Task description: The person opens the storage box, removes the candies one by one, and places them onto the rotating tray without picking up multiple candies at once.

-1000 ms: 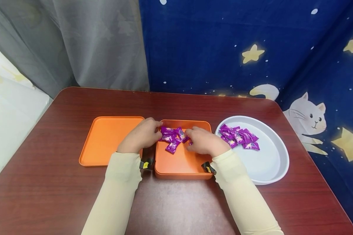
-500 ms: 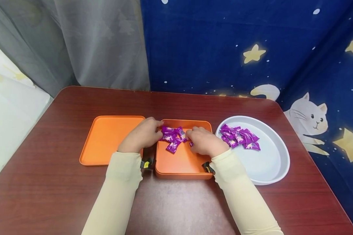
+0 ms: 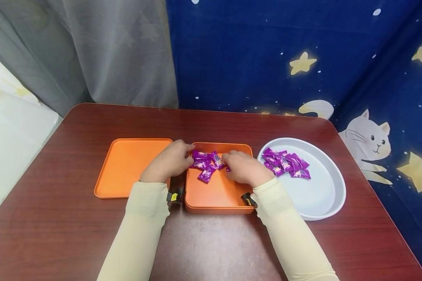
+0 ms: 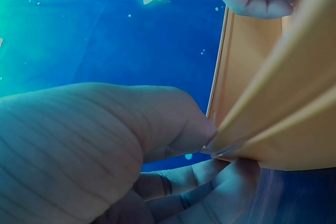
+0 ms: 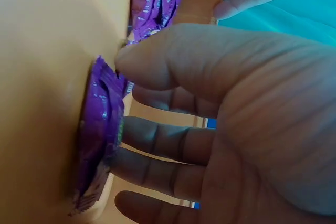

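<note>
My left hand [image 3: 171,160] pinches the upper left rim of the orange box [image 3: 219,203]; in the left wrist view its thumb and fingers lie on either side of the box edge [image 4: 273,150]. Inside the box, my right hand [image 3: 244,168] reaches down at the right, thumb and index tip close together at a purple wrapped candy [image 5: 126,85]. Another wrapped candy [image 5: 100,129] lies on the box floor against its other fingers. Left of that hand sit several more purple candies [image 3: 205,174]. The right fingertips are mostly hidden in the head view.
An orange lid [image 3: 126,171] lies flat left of the box. To the right stands a round white tray [image 3: 320,199] with a pile of purple candies [image 3: 285,164]. All rest on a dark red wooden table [image 3: 56,218]; curtains hang behind it.
My right hand's fingers have shifted slightly at the candy, and its thumb has drawn in out of sight. The left hand keeps its place on the box rim.
</note>
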A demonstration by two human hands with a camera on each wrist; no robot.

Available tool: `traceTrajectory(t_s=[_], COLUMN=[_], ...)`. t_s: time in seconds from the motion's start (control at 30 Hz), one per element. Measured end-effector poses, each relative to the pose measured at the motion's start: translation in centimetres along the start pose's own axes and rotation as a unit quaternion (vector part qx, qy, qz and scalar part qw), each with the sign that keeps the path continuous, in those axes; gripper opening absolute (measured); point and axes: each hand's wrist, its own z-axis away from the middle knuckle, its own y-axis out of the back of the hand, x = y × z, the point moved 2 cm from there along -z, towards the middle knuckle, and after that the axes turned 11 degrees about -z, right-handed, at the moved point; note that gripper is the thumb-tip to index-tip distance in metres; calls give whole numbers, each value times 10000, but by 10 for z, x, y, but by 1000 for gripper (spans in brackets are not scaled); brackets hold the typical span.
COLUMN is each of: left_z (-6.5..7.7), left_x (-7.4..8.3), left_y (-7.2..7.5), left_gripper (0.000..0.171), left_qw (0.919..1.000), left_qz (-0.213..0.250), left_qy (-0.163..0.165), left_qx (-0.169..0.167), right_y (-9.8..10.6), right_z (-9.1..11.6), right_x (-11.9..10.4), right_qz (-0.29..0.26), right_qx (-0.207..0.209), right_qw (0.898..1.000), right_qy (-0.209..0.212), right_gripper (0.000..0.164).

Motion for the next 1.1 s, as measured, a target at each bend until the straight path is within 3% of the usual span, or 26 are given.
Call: traceTrajectory(t_s=[0.27,0.6,1.1], left_z=[-1,-1,1], left_x=[0,0,0], left_y=[1,0,1], left_gripper=[49,49,49], left_qw=[10000,10000,10000], left_qz=[-9,-19,4], left_qy=[53,35,43], left_qx=[-47,-74,-66], right_y=[2,-2,-1], right_z=[4,1,1], right_x=[-3,-1,-2], right_qz=[254,243,223], right_qx=[-42,-34,-38], right_qw=[9996,9997,9994], right_qy=[-84,-26,-268], right_gripper=[50,32,52])
